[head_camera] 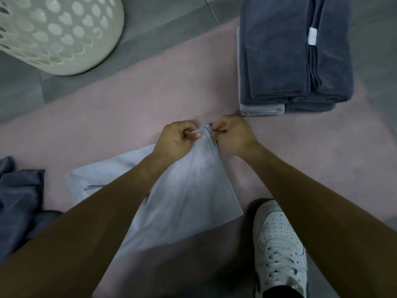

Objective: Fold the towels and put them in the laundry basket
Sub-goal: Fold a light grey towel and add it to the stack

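Both hands, left hand [176, 136] and right hand [233, 132], pinch one gathered corner of the pale blue cloth towel [184, 190] at frame centre, its length trailing toward lower left, white perforated plastic laundry basket [64, 35] upper left, nearer the left hand.

A domestic laundry spot on the floor of a home: grey floor tiles [163, 16] partly covered by a pale pink mat [176, 91]. A white perforated plastic laundry basket [53, 33] stands on the tiles just off the mat's far left edge. A stack of folded dark blue towels [285, 57] sits on the mat's far right, crumpled dark blue cloth [17, 201] at its near left.
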Tool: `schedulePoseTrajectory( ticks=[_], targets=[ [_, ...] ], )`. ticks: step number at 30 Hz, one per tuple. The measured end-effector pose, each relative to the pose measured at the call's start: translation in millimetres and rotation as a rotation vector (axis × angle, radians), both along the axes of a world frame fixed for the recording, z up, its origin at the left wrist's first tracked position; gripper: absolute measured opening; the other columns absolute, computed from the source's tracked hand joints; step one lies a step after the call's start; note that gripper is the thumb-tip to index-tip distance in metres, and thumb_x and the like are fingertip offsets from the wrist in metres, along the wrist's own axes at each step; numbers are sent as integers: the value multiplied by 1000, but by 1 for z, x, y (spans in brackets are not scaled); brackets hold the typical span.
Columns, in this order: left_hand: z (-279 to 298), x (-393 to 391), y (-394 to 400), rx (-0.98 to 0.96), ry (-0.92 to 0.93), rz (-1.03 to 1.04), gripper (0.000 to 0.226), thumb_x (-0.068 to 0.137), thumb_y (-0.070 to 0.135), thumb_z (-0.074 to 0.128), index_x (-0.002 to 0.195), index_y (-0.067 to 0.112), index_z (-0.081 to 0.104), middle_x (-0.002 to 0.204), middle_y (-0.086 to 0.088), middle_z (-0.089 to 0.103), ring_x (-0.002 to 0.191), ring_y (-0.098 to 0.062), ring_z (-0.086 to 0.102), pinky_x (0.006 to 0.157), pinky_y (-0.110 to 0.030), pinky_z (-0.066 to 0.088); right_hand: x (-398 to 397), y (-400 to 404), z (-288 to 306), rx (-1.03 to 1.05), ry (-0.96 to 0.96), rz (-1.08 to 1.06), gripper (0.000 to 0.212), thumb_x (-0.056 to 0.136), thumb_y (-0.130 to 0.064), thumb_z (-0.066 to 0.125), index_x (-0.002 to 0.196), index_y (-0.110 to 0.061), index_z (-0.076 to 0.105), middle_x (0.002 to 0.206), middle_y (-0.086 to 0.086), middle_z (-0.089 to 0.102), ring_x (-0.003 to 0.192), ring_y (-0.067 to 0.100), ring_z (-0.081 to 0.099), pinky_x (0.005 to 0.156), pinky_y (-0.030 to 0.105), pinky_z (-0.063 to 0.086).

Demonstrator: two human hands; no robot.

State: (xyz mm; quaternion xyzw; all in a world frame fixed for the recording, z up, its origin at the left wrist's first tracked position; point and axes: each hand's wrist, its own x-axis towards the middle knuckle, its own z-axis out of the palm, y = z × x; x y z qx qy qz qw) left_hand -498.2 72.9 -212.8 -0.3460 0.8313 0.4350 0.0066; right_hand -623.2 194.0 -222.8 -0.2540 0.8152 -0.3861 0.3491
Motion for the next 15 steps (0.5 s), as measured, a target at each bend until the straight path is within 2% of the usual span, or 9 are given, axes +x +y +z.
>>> schedulePoseTrajectory(
  ticks=[2, 3, 7, 10, 12, 13, 15],
  targets=[
    [-4, -3, 0, -37, -40, -17, 7, 86, 22, 70, 80, 24, 70, 77, 4, 69, 69, -8, 61, 70, -26, 48, 2, 5, -3, 27, -17, -20, 14, 84, -4, 68, 96, -6, 73, 94, 1, 70, 78, 9, 62, 70, 2, 45],
    [-5, -4, 1, -60, -65, -37, 4, 86, 24, 70, 82, 24, 71, 80, 3, 71, 74, -11, 63, 73, -28, 51, 4, 7, -3, 20, -44, -40, 14, 84, -3, 68, 97, -5, 74, 93, 1, 71, 75, 8, 61, 69, 3, 46],
    [-5, -6, 3, -166, -63, -67, 11, 89, 27, 65, 88, 17, 71, 85, 1, 68, 81, -16, 62, 78, -35, 52, 9, 11, -1, -37, -125, -89, 15, 86, 1, 65, 98, -1, 73, 94, 10, 72, 77, 14, 64, 76, 19, 54],
    [-7, -8, 4, -287, -68, -115, 18, 91, 26, 63, 106, 16, 68, 96, -5, 63, 91, -21, 59, 80, -29, 45, 12, 12, -2, -35, -127, -93, 17, 88, 2, 61, 100, -1, 72, 96, 10, 72, 86, 19, 68, 86, 26, 55],
    [-8, -11, 5, -301, -100, -177, 36, 93, 25, 60, 129, 22, 57, 113, -9, 57, 102, -24, 57, 86, -32, 46, 14, 15, -3, -57, -103, -74, 19, 88, 4, 60, 101, -1, 72, 98, 10, 73, 89, 20, 69, 87, 26, 55],
    [-8, -13, 6, -300, -117, -209, 40, 94, 23, 59, 133, 24, 54, 120, -9, 52, 107, -24, 55, 89, -35, 48, 15, 17, -3, -68, -80, -63, 19, 88, 4, 59, 101, -1, 72, 98, 9, 73, 87, 18, 69, 85, 25, 55],
    [-7, -15, 7, -322, -135, -256, 33, 93, 18, 57, 126, 21, 59, 122, -8, 47, 111, -24, 50, 89, -39, 50, 17, 20, -4, -73, -57, -59, 20, 89, 3, 57, 100, -3, 73, 97, 6, 73, 84, 14, 68, 82, 22, 56]
  ],
)
